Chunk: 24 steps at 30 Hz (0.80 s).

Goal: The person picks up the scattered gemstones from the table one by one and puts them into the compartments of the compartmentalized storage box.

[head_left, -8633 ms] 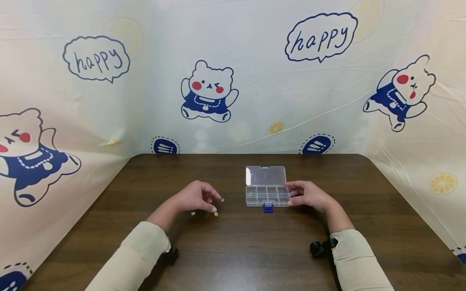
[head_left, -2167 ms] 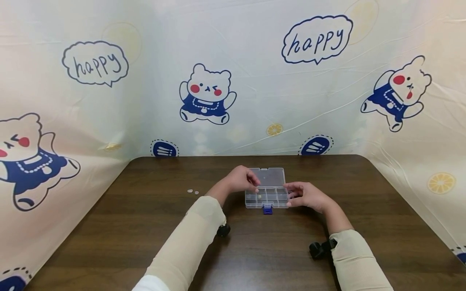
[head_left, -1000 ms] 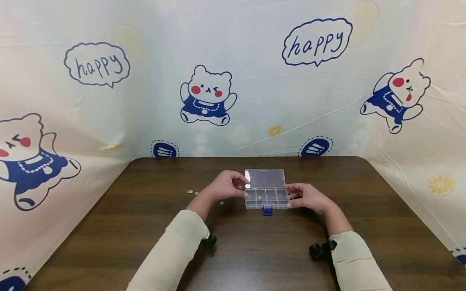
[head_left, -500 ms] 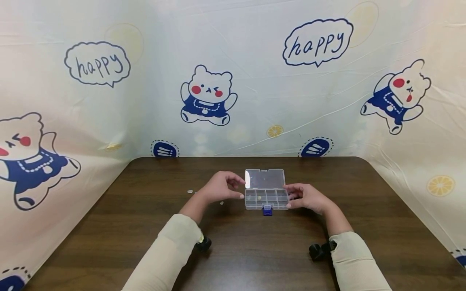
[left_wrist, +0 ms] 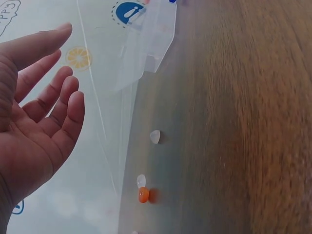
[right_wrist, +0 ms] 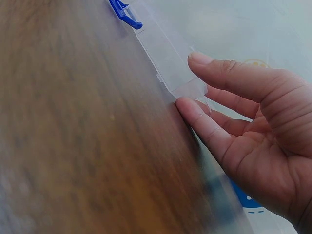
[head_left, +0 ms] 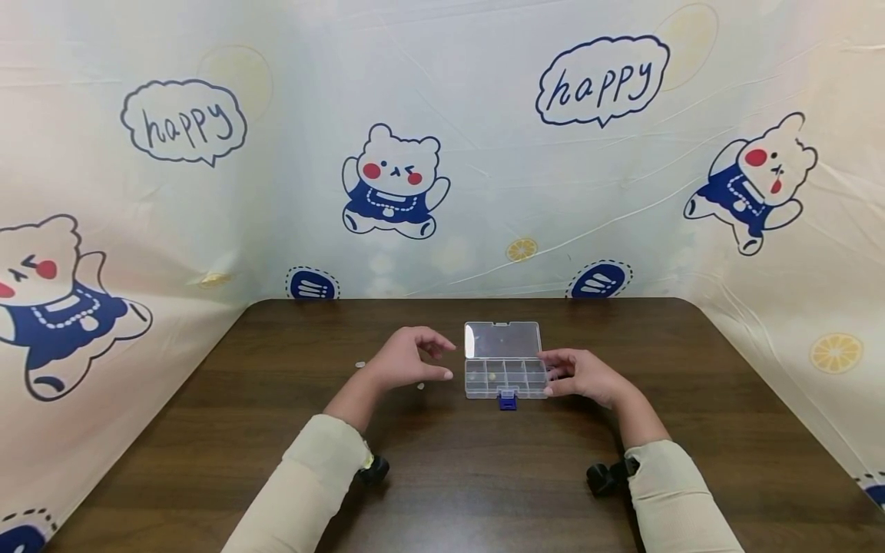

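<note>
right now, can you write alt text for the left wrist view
An empty, open left hand hangs in the air, apart from a clear plastic box. Small pale pieces and one orange piece lie on a brown wood-grain table.

In the head view, the patterned backdrop (head_left: 484,192) is lit brightly and evenly. A diffuse sheen is reflected by the wooden tabletop (head_left: 456,491); soft shadows are cast beneath the sleeves (head_left: 297,488). White glare is shown at the left edge of the lid (head_left: 508,341) of the clear compartment box (head_left: 482,391). In the right wrist view, the tabletop is heavily blurred.
</note>
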Each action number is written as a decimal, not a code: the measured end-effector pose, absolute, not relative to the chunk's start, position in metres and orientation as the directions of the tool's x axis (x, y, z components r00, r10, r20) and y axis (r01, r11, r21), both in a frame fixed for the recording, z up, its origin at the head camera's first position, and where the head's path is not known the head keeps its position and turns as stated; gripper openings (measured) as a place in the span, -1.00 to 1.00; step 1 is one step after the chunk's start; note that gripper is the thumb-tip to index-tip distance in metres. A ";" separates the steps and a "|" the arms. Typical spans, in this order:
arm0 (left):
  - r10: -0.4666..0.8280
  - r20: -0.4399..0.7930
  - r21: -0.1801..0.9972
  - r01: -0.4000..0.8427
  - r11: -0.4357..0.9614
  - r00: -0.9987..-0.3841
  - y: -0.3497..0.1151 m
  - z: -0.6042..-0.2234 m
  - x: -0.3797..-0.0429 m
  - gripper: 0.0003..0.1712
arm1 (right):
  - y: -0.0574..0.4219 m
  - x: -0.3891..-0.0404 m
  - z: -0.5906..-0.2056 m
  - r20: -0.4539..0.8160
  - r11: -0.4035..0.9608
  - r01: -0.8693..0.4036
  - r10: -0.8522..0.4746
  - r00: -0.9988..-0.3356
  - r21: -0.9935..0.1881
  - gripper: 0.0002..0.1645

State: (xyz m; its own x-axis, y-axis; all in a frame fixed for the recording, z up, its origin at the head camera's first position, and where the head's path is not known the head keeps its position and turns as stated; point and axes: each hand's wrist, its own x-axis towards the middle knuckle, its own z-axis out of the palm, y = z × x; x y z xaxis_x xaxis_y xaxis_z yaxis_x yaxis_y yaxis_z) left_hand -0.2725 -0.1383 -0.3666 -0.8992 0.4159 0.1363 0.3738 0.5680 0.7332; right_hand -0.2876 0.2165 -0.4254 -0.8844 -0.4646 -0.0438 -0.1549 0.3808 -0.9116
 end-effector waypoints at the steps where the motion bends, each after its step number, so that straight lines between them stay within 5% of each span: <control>1: 0.412 0.138 0.731 0.374 0.570 -0.900 -0.140 -0.366 -0.272 -0.63 | 0.217 -0.288 -0.425 -0.044 0.381 -0.155 -0.464 -0.885 -0.912 -0.17; 24: 0.368 0.174 0.765 0.361 0.534 -0.914 -0.174 -0.368 -0.255 -0.61 | 0.215 -0.287 -0.425 -0.020 0.329 -0.159 -0.482 -0.876 -0.931 -0.15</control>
State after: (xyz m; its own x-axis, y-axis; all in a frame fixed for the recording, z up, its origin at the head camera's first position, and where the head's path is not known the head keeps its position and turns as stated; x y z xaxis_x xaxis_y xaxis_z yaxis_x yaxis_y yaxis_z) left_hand -0.2550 -0.1736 -0.3679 -0.9135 0.3677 0.1741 0.3605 0.5337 0.7649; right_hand -0.2867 0.2146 -0.4251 -0.8761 -0.4818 -0.0202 -0.1594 0.3288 -0.9308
